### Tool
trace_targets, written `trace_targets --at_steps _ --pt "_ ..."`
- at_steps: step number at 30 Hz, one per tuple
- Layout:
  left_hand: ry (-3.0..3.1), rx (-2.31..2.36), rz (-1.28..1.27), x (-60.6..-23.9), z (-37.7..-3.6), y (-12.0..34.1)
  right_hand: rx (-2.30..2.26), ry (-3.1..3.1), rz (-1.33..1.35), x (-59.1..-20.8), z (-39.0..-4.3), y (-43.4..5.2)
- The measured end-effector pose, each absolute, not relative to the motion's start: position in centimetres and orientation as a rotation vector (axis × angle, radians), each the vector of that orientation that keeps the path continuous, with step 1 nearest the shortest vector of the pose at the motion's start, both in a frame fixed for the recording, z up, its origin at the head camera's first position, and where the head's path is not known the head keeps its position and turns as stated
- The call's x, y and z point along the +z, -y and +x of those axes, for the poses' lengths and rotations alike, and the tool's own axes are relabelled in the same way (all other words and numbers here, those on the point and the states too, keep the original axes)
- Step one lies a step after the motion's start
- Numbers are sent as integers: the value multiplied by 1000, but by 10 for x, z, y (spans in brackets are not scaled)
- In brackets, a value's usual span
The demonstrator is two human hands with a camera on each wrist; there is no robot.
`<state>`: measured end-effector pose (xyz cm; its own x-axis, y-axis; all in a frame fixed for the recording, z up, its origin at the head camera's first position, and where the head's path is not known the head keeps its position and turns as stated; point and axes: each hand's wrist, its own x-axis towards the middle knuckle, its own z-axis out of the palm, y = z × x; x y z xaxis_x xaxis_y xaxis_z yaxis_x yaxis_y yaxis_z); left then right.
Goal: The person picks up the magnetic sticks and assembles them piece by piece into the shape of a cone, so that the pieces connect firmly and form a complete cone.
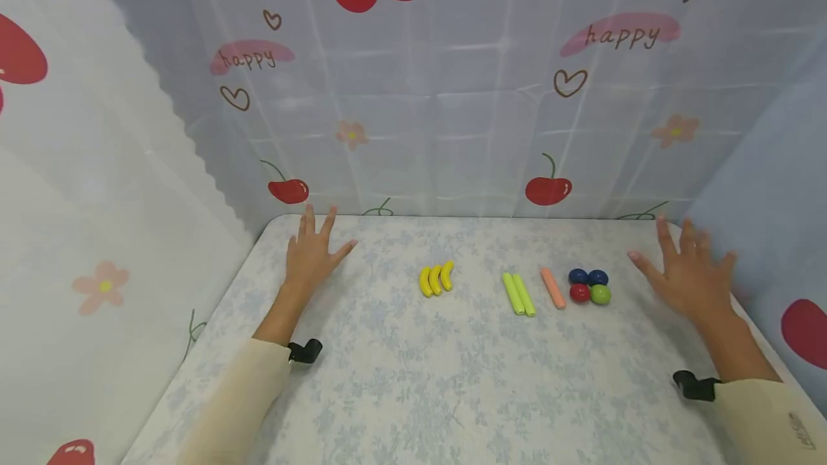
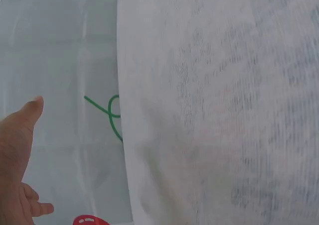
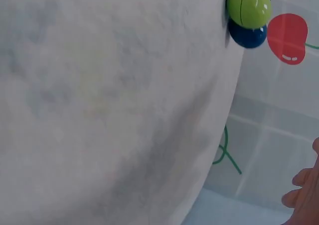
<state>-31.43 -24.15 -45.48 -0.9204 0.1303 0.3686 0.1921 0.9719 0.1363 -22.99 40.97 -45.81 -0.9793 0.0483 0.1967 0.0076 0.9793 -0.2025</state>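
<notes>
My left hand [image 1: 311,255] is spread over the table's far left corner, fingers apart and holding nothing. On the far right side my right hand [image 1: 694,278] is likewise spread, its fingers straight and slightly blurred. Nearest to the right hand lies a tight cluster of shiny balls: two dark blue balls [image 1: 588,277] behind, a red ball [image 1: 579,293] and a green ball [image 1: 601,295] in front. Left of them is an orange stick [image 1: 553,288], then two yellow-green sticks [image 1: 519,295] side by side. Three small toy bananas [image 1: 436,279] lie together nearer the middle. The right wrist view shows the green ball [image 3: 248,7] close up.
A pale floral cloth covers the table [image 1: 388,379]. Behind it hangs a curtain [image 1: 452,113] printed with cherries, hearts and flowers, and similar sheets enclose the left and right sides. Black wrist devices [image 1: 306,351] sit at both cuffs.
</notes>
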Motion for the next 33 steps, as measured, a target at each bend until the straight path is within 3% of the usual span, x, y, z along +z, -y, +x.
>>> trace_targets --at_steps 15,33 --pt "2851 -1007 -425 -483 -282 170 687 2942 79 -473 -198 -374" --pt "3029 -1013 -453 -491 -292 110 578 2914 176 -468 -195 -342"
